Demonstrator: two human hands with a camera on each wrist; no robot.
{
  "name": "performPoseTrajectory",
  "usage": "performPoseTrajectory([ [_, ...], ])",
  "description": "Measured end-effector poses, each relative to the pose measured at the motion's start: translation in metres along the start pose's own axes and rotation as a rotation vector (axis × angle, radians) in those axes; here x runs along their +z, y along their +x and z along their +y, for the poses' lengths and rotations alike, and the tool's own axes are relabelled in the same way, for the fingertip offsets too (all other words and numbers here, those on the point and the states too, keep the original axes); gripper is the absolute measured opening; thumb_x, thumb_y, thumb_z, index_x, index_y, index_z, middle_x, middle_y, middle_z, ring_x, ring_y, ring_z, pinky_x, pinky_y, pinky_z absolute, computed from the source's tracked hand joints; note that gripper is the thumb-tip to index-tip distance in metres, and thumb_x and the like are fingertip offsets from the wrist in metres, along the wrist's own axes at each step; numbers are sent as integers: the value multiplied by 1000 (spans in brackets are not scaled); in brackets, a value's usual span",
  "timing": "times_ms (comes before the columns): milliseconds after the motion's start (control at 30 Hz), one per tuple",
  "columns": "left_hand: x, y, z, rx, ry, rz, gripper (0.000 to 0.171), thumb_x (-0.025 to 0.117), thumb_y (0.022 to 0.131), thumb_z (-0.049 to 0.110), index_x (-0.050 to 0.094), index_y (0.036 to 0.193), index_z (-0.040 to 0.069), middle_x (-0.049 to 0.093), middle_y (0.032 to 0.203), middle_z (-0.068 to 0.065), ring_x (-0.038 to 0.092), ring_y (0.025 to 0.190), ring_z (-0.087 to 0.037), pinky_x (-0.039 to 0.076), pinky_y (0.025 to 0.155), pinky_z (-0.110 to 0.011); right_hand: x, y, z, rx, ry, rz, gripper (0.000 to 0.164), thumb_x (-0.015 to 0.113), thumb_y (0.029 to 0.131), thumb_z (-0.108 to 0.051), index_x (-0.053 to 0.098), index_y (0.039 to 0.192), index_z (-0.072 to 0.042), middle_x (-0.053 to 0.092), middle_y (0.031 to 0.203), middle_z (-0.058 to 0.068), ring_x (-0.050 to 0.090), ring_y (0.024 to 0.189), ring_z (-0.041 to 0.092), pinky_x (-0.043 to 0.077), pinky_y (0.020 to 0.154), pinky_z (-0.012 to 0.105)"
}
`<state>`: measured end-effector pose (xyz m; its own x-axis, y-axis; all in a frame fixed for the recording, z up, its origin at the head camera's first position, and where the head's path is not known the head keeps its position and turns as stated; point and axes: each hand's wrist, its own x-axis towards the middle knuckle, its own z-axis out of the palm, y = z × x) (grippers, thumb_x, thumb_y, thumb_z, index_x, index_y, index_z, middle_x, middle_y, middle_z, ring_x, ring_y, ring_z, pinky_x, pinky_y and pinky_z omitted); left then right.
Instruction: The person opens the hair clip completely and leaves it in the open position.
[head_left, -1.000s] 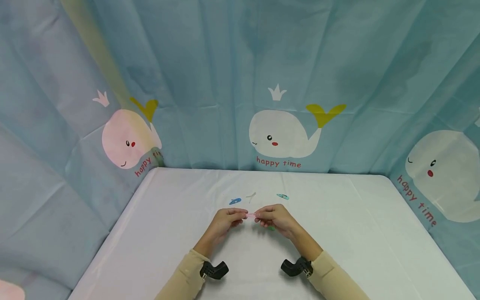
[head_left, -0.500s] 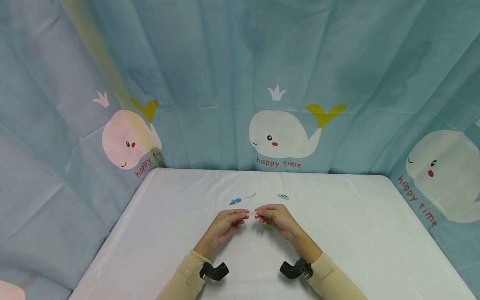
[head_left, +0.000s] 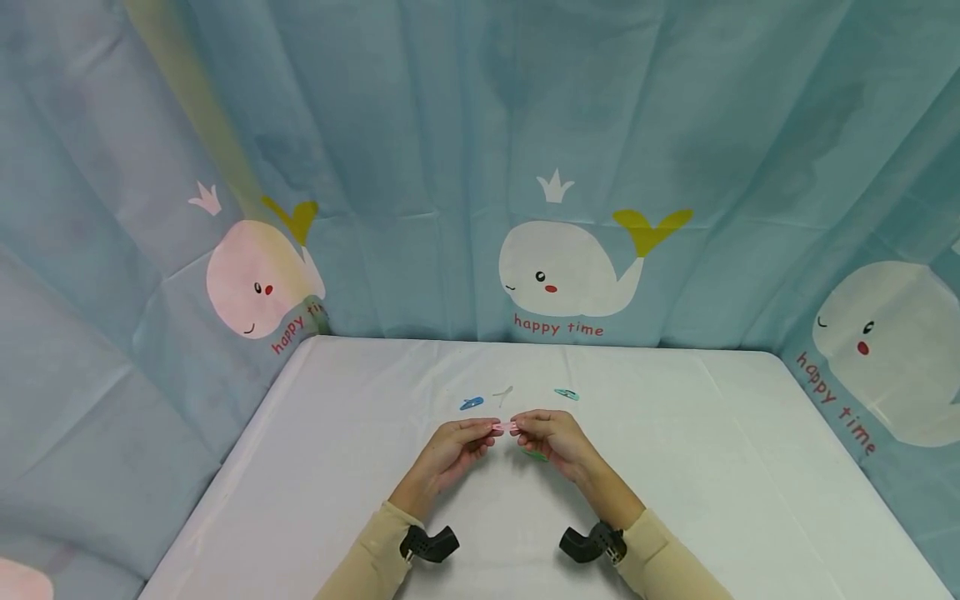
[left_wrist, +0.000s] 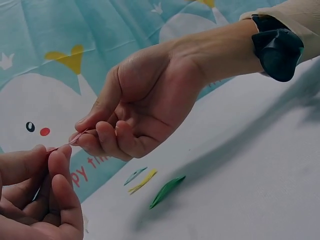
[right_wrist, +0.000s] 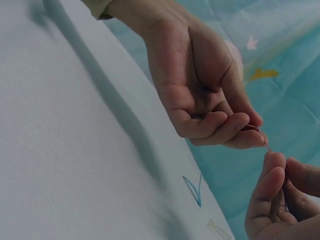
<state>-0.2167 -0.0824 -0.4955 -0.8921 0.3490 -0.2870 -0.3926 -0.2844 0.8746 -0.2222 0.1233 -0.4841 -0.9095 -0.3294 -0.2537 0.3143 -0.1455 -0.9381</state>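
A thin pink hair clip [head_left: 505, 427] is stretched between both hands over the middle of the table. My left hand [head_left: 455, 447] pinches one end with thumb and fingertips. The other end is pinched by my right hand [head_left: 553, 437], its remaining fingers curled below. In the left wrist view only a short stretch of the pink clip [left_wrist: 75, 138] shows between the fingertips; the ends are hidden. Just under my right hand lies a green hair clip [head_left: 536, 456], partly covered. Beyond the hands lie a blue clip [head_left: 472, 403] and a pale clip [head_left: 503, 392].
A teal hair clip [head_left: 567, 394] lies farther back on the right. The left wrist view also shows a yellow clip [left_wrist: 143, 181] near the green one. The white table [head_left: 337, 433] ends against a blue whale-print curtain [head_left: 420, 167].
My right hand has shifted and turned slightly, and more of the pink clip shows between the fingertips. More of the green clip shows too. The clips on the table stay put.
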Motion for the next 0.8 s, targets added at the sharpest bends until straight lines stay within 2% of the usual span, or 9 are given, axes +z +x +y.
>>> performPoseTrajectory([
  [300, 2, 0, -2, 21, -17, 26, 36, 58, 96, 8, 56, 125, -12, 74, 91, 3, 62, 77, -3, 49, 69, -15, 2, 0, 1, 6, 55, 3, 18, 57, 95, -4, 66, 106, 7, 71, 79, -1, 61, 67, 7, 52, 62, 18],
  [667, 2, 1, -5, 22, -21, 17, 39, 57, 95, 3, 51, 128, -16, 73, 87, 4, 60, 73, -3, 48, 66, -14, 4, 1, 6, -5, 58, 36, 16, 58, 93, -2, 66, 103, 9, 69, 73, -3, 59, 63, 5, 49, 58, 16],
  [800, 3, 0, -5, 22, -33, 5, 38, 54, 95, 0, 49, 129, -18, 73, 87, 3, 59, 73, -3, 48, 67, -15, 4, 2, 7, 1, 74, 32, 12, 58, 93, -1, 67, 99, 4, 68, 72, -4, 58, 62, 4, 49, 57, 15],
])
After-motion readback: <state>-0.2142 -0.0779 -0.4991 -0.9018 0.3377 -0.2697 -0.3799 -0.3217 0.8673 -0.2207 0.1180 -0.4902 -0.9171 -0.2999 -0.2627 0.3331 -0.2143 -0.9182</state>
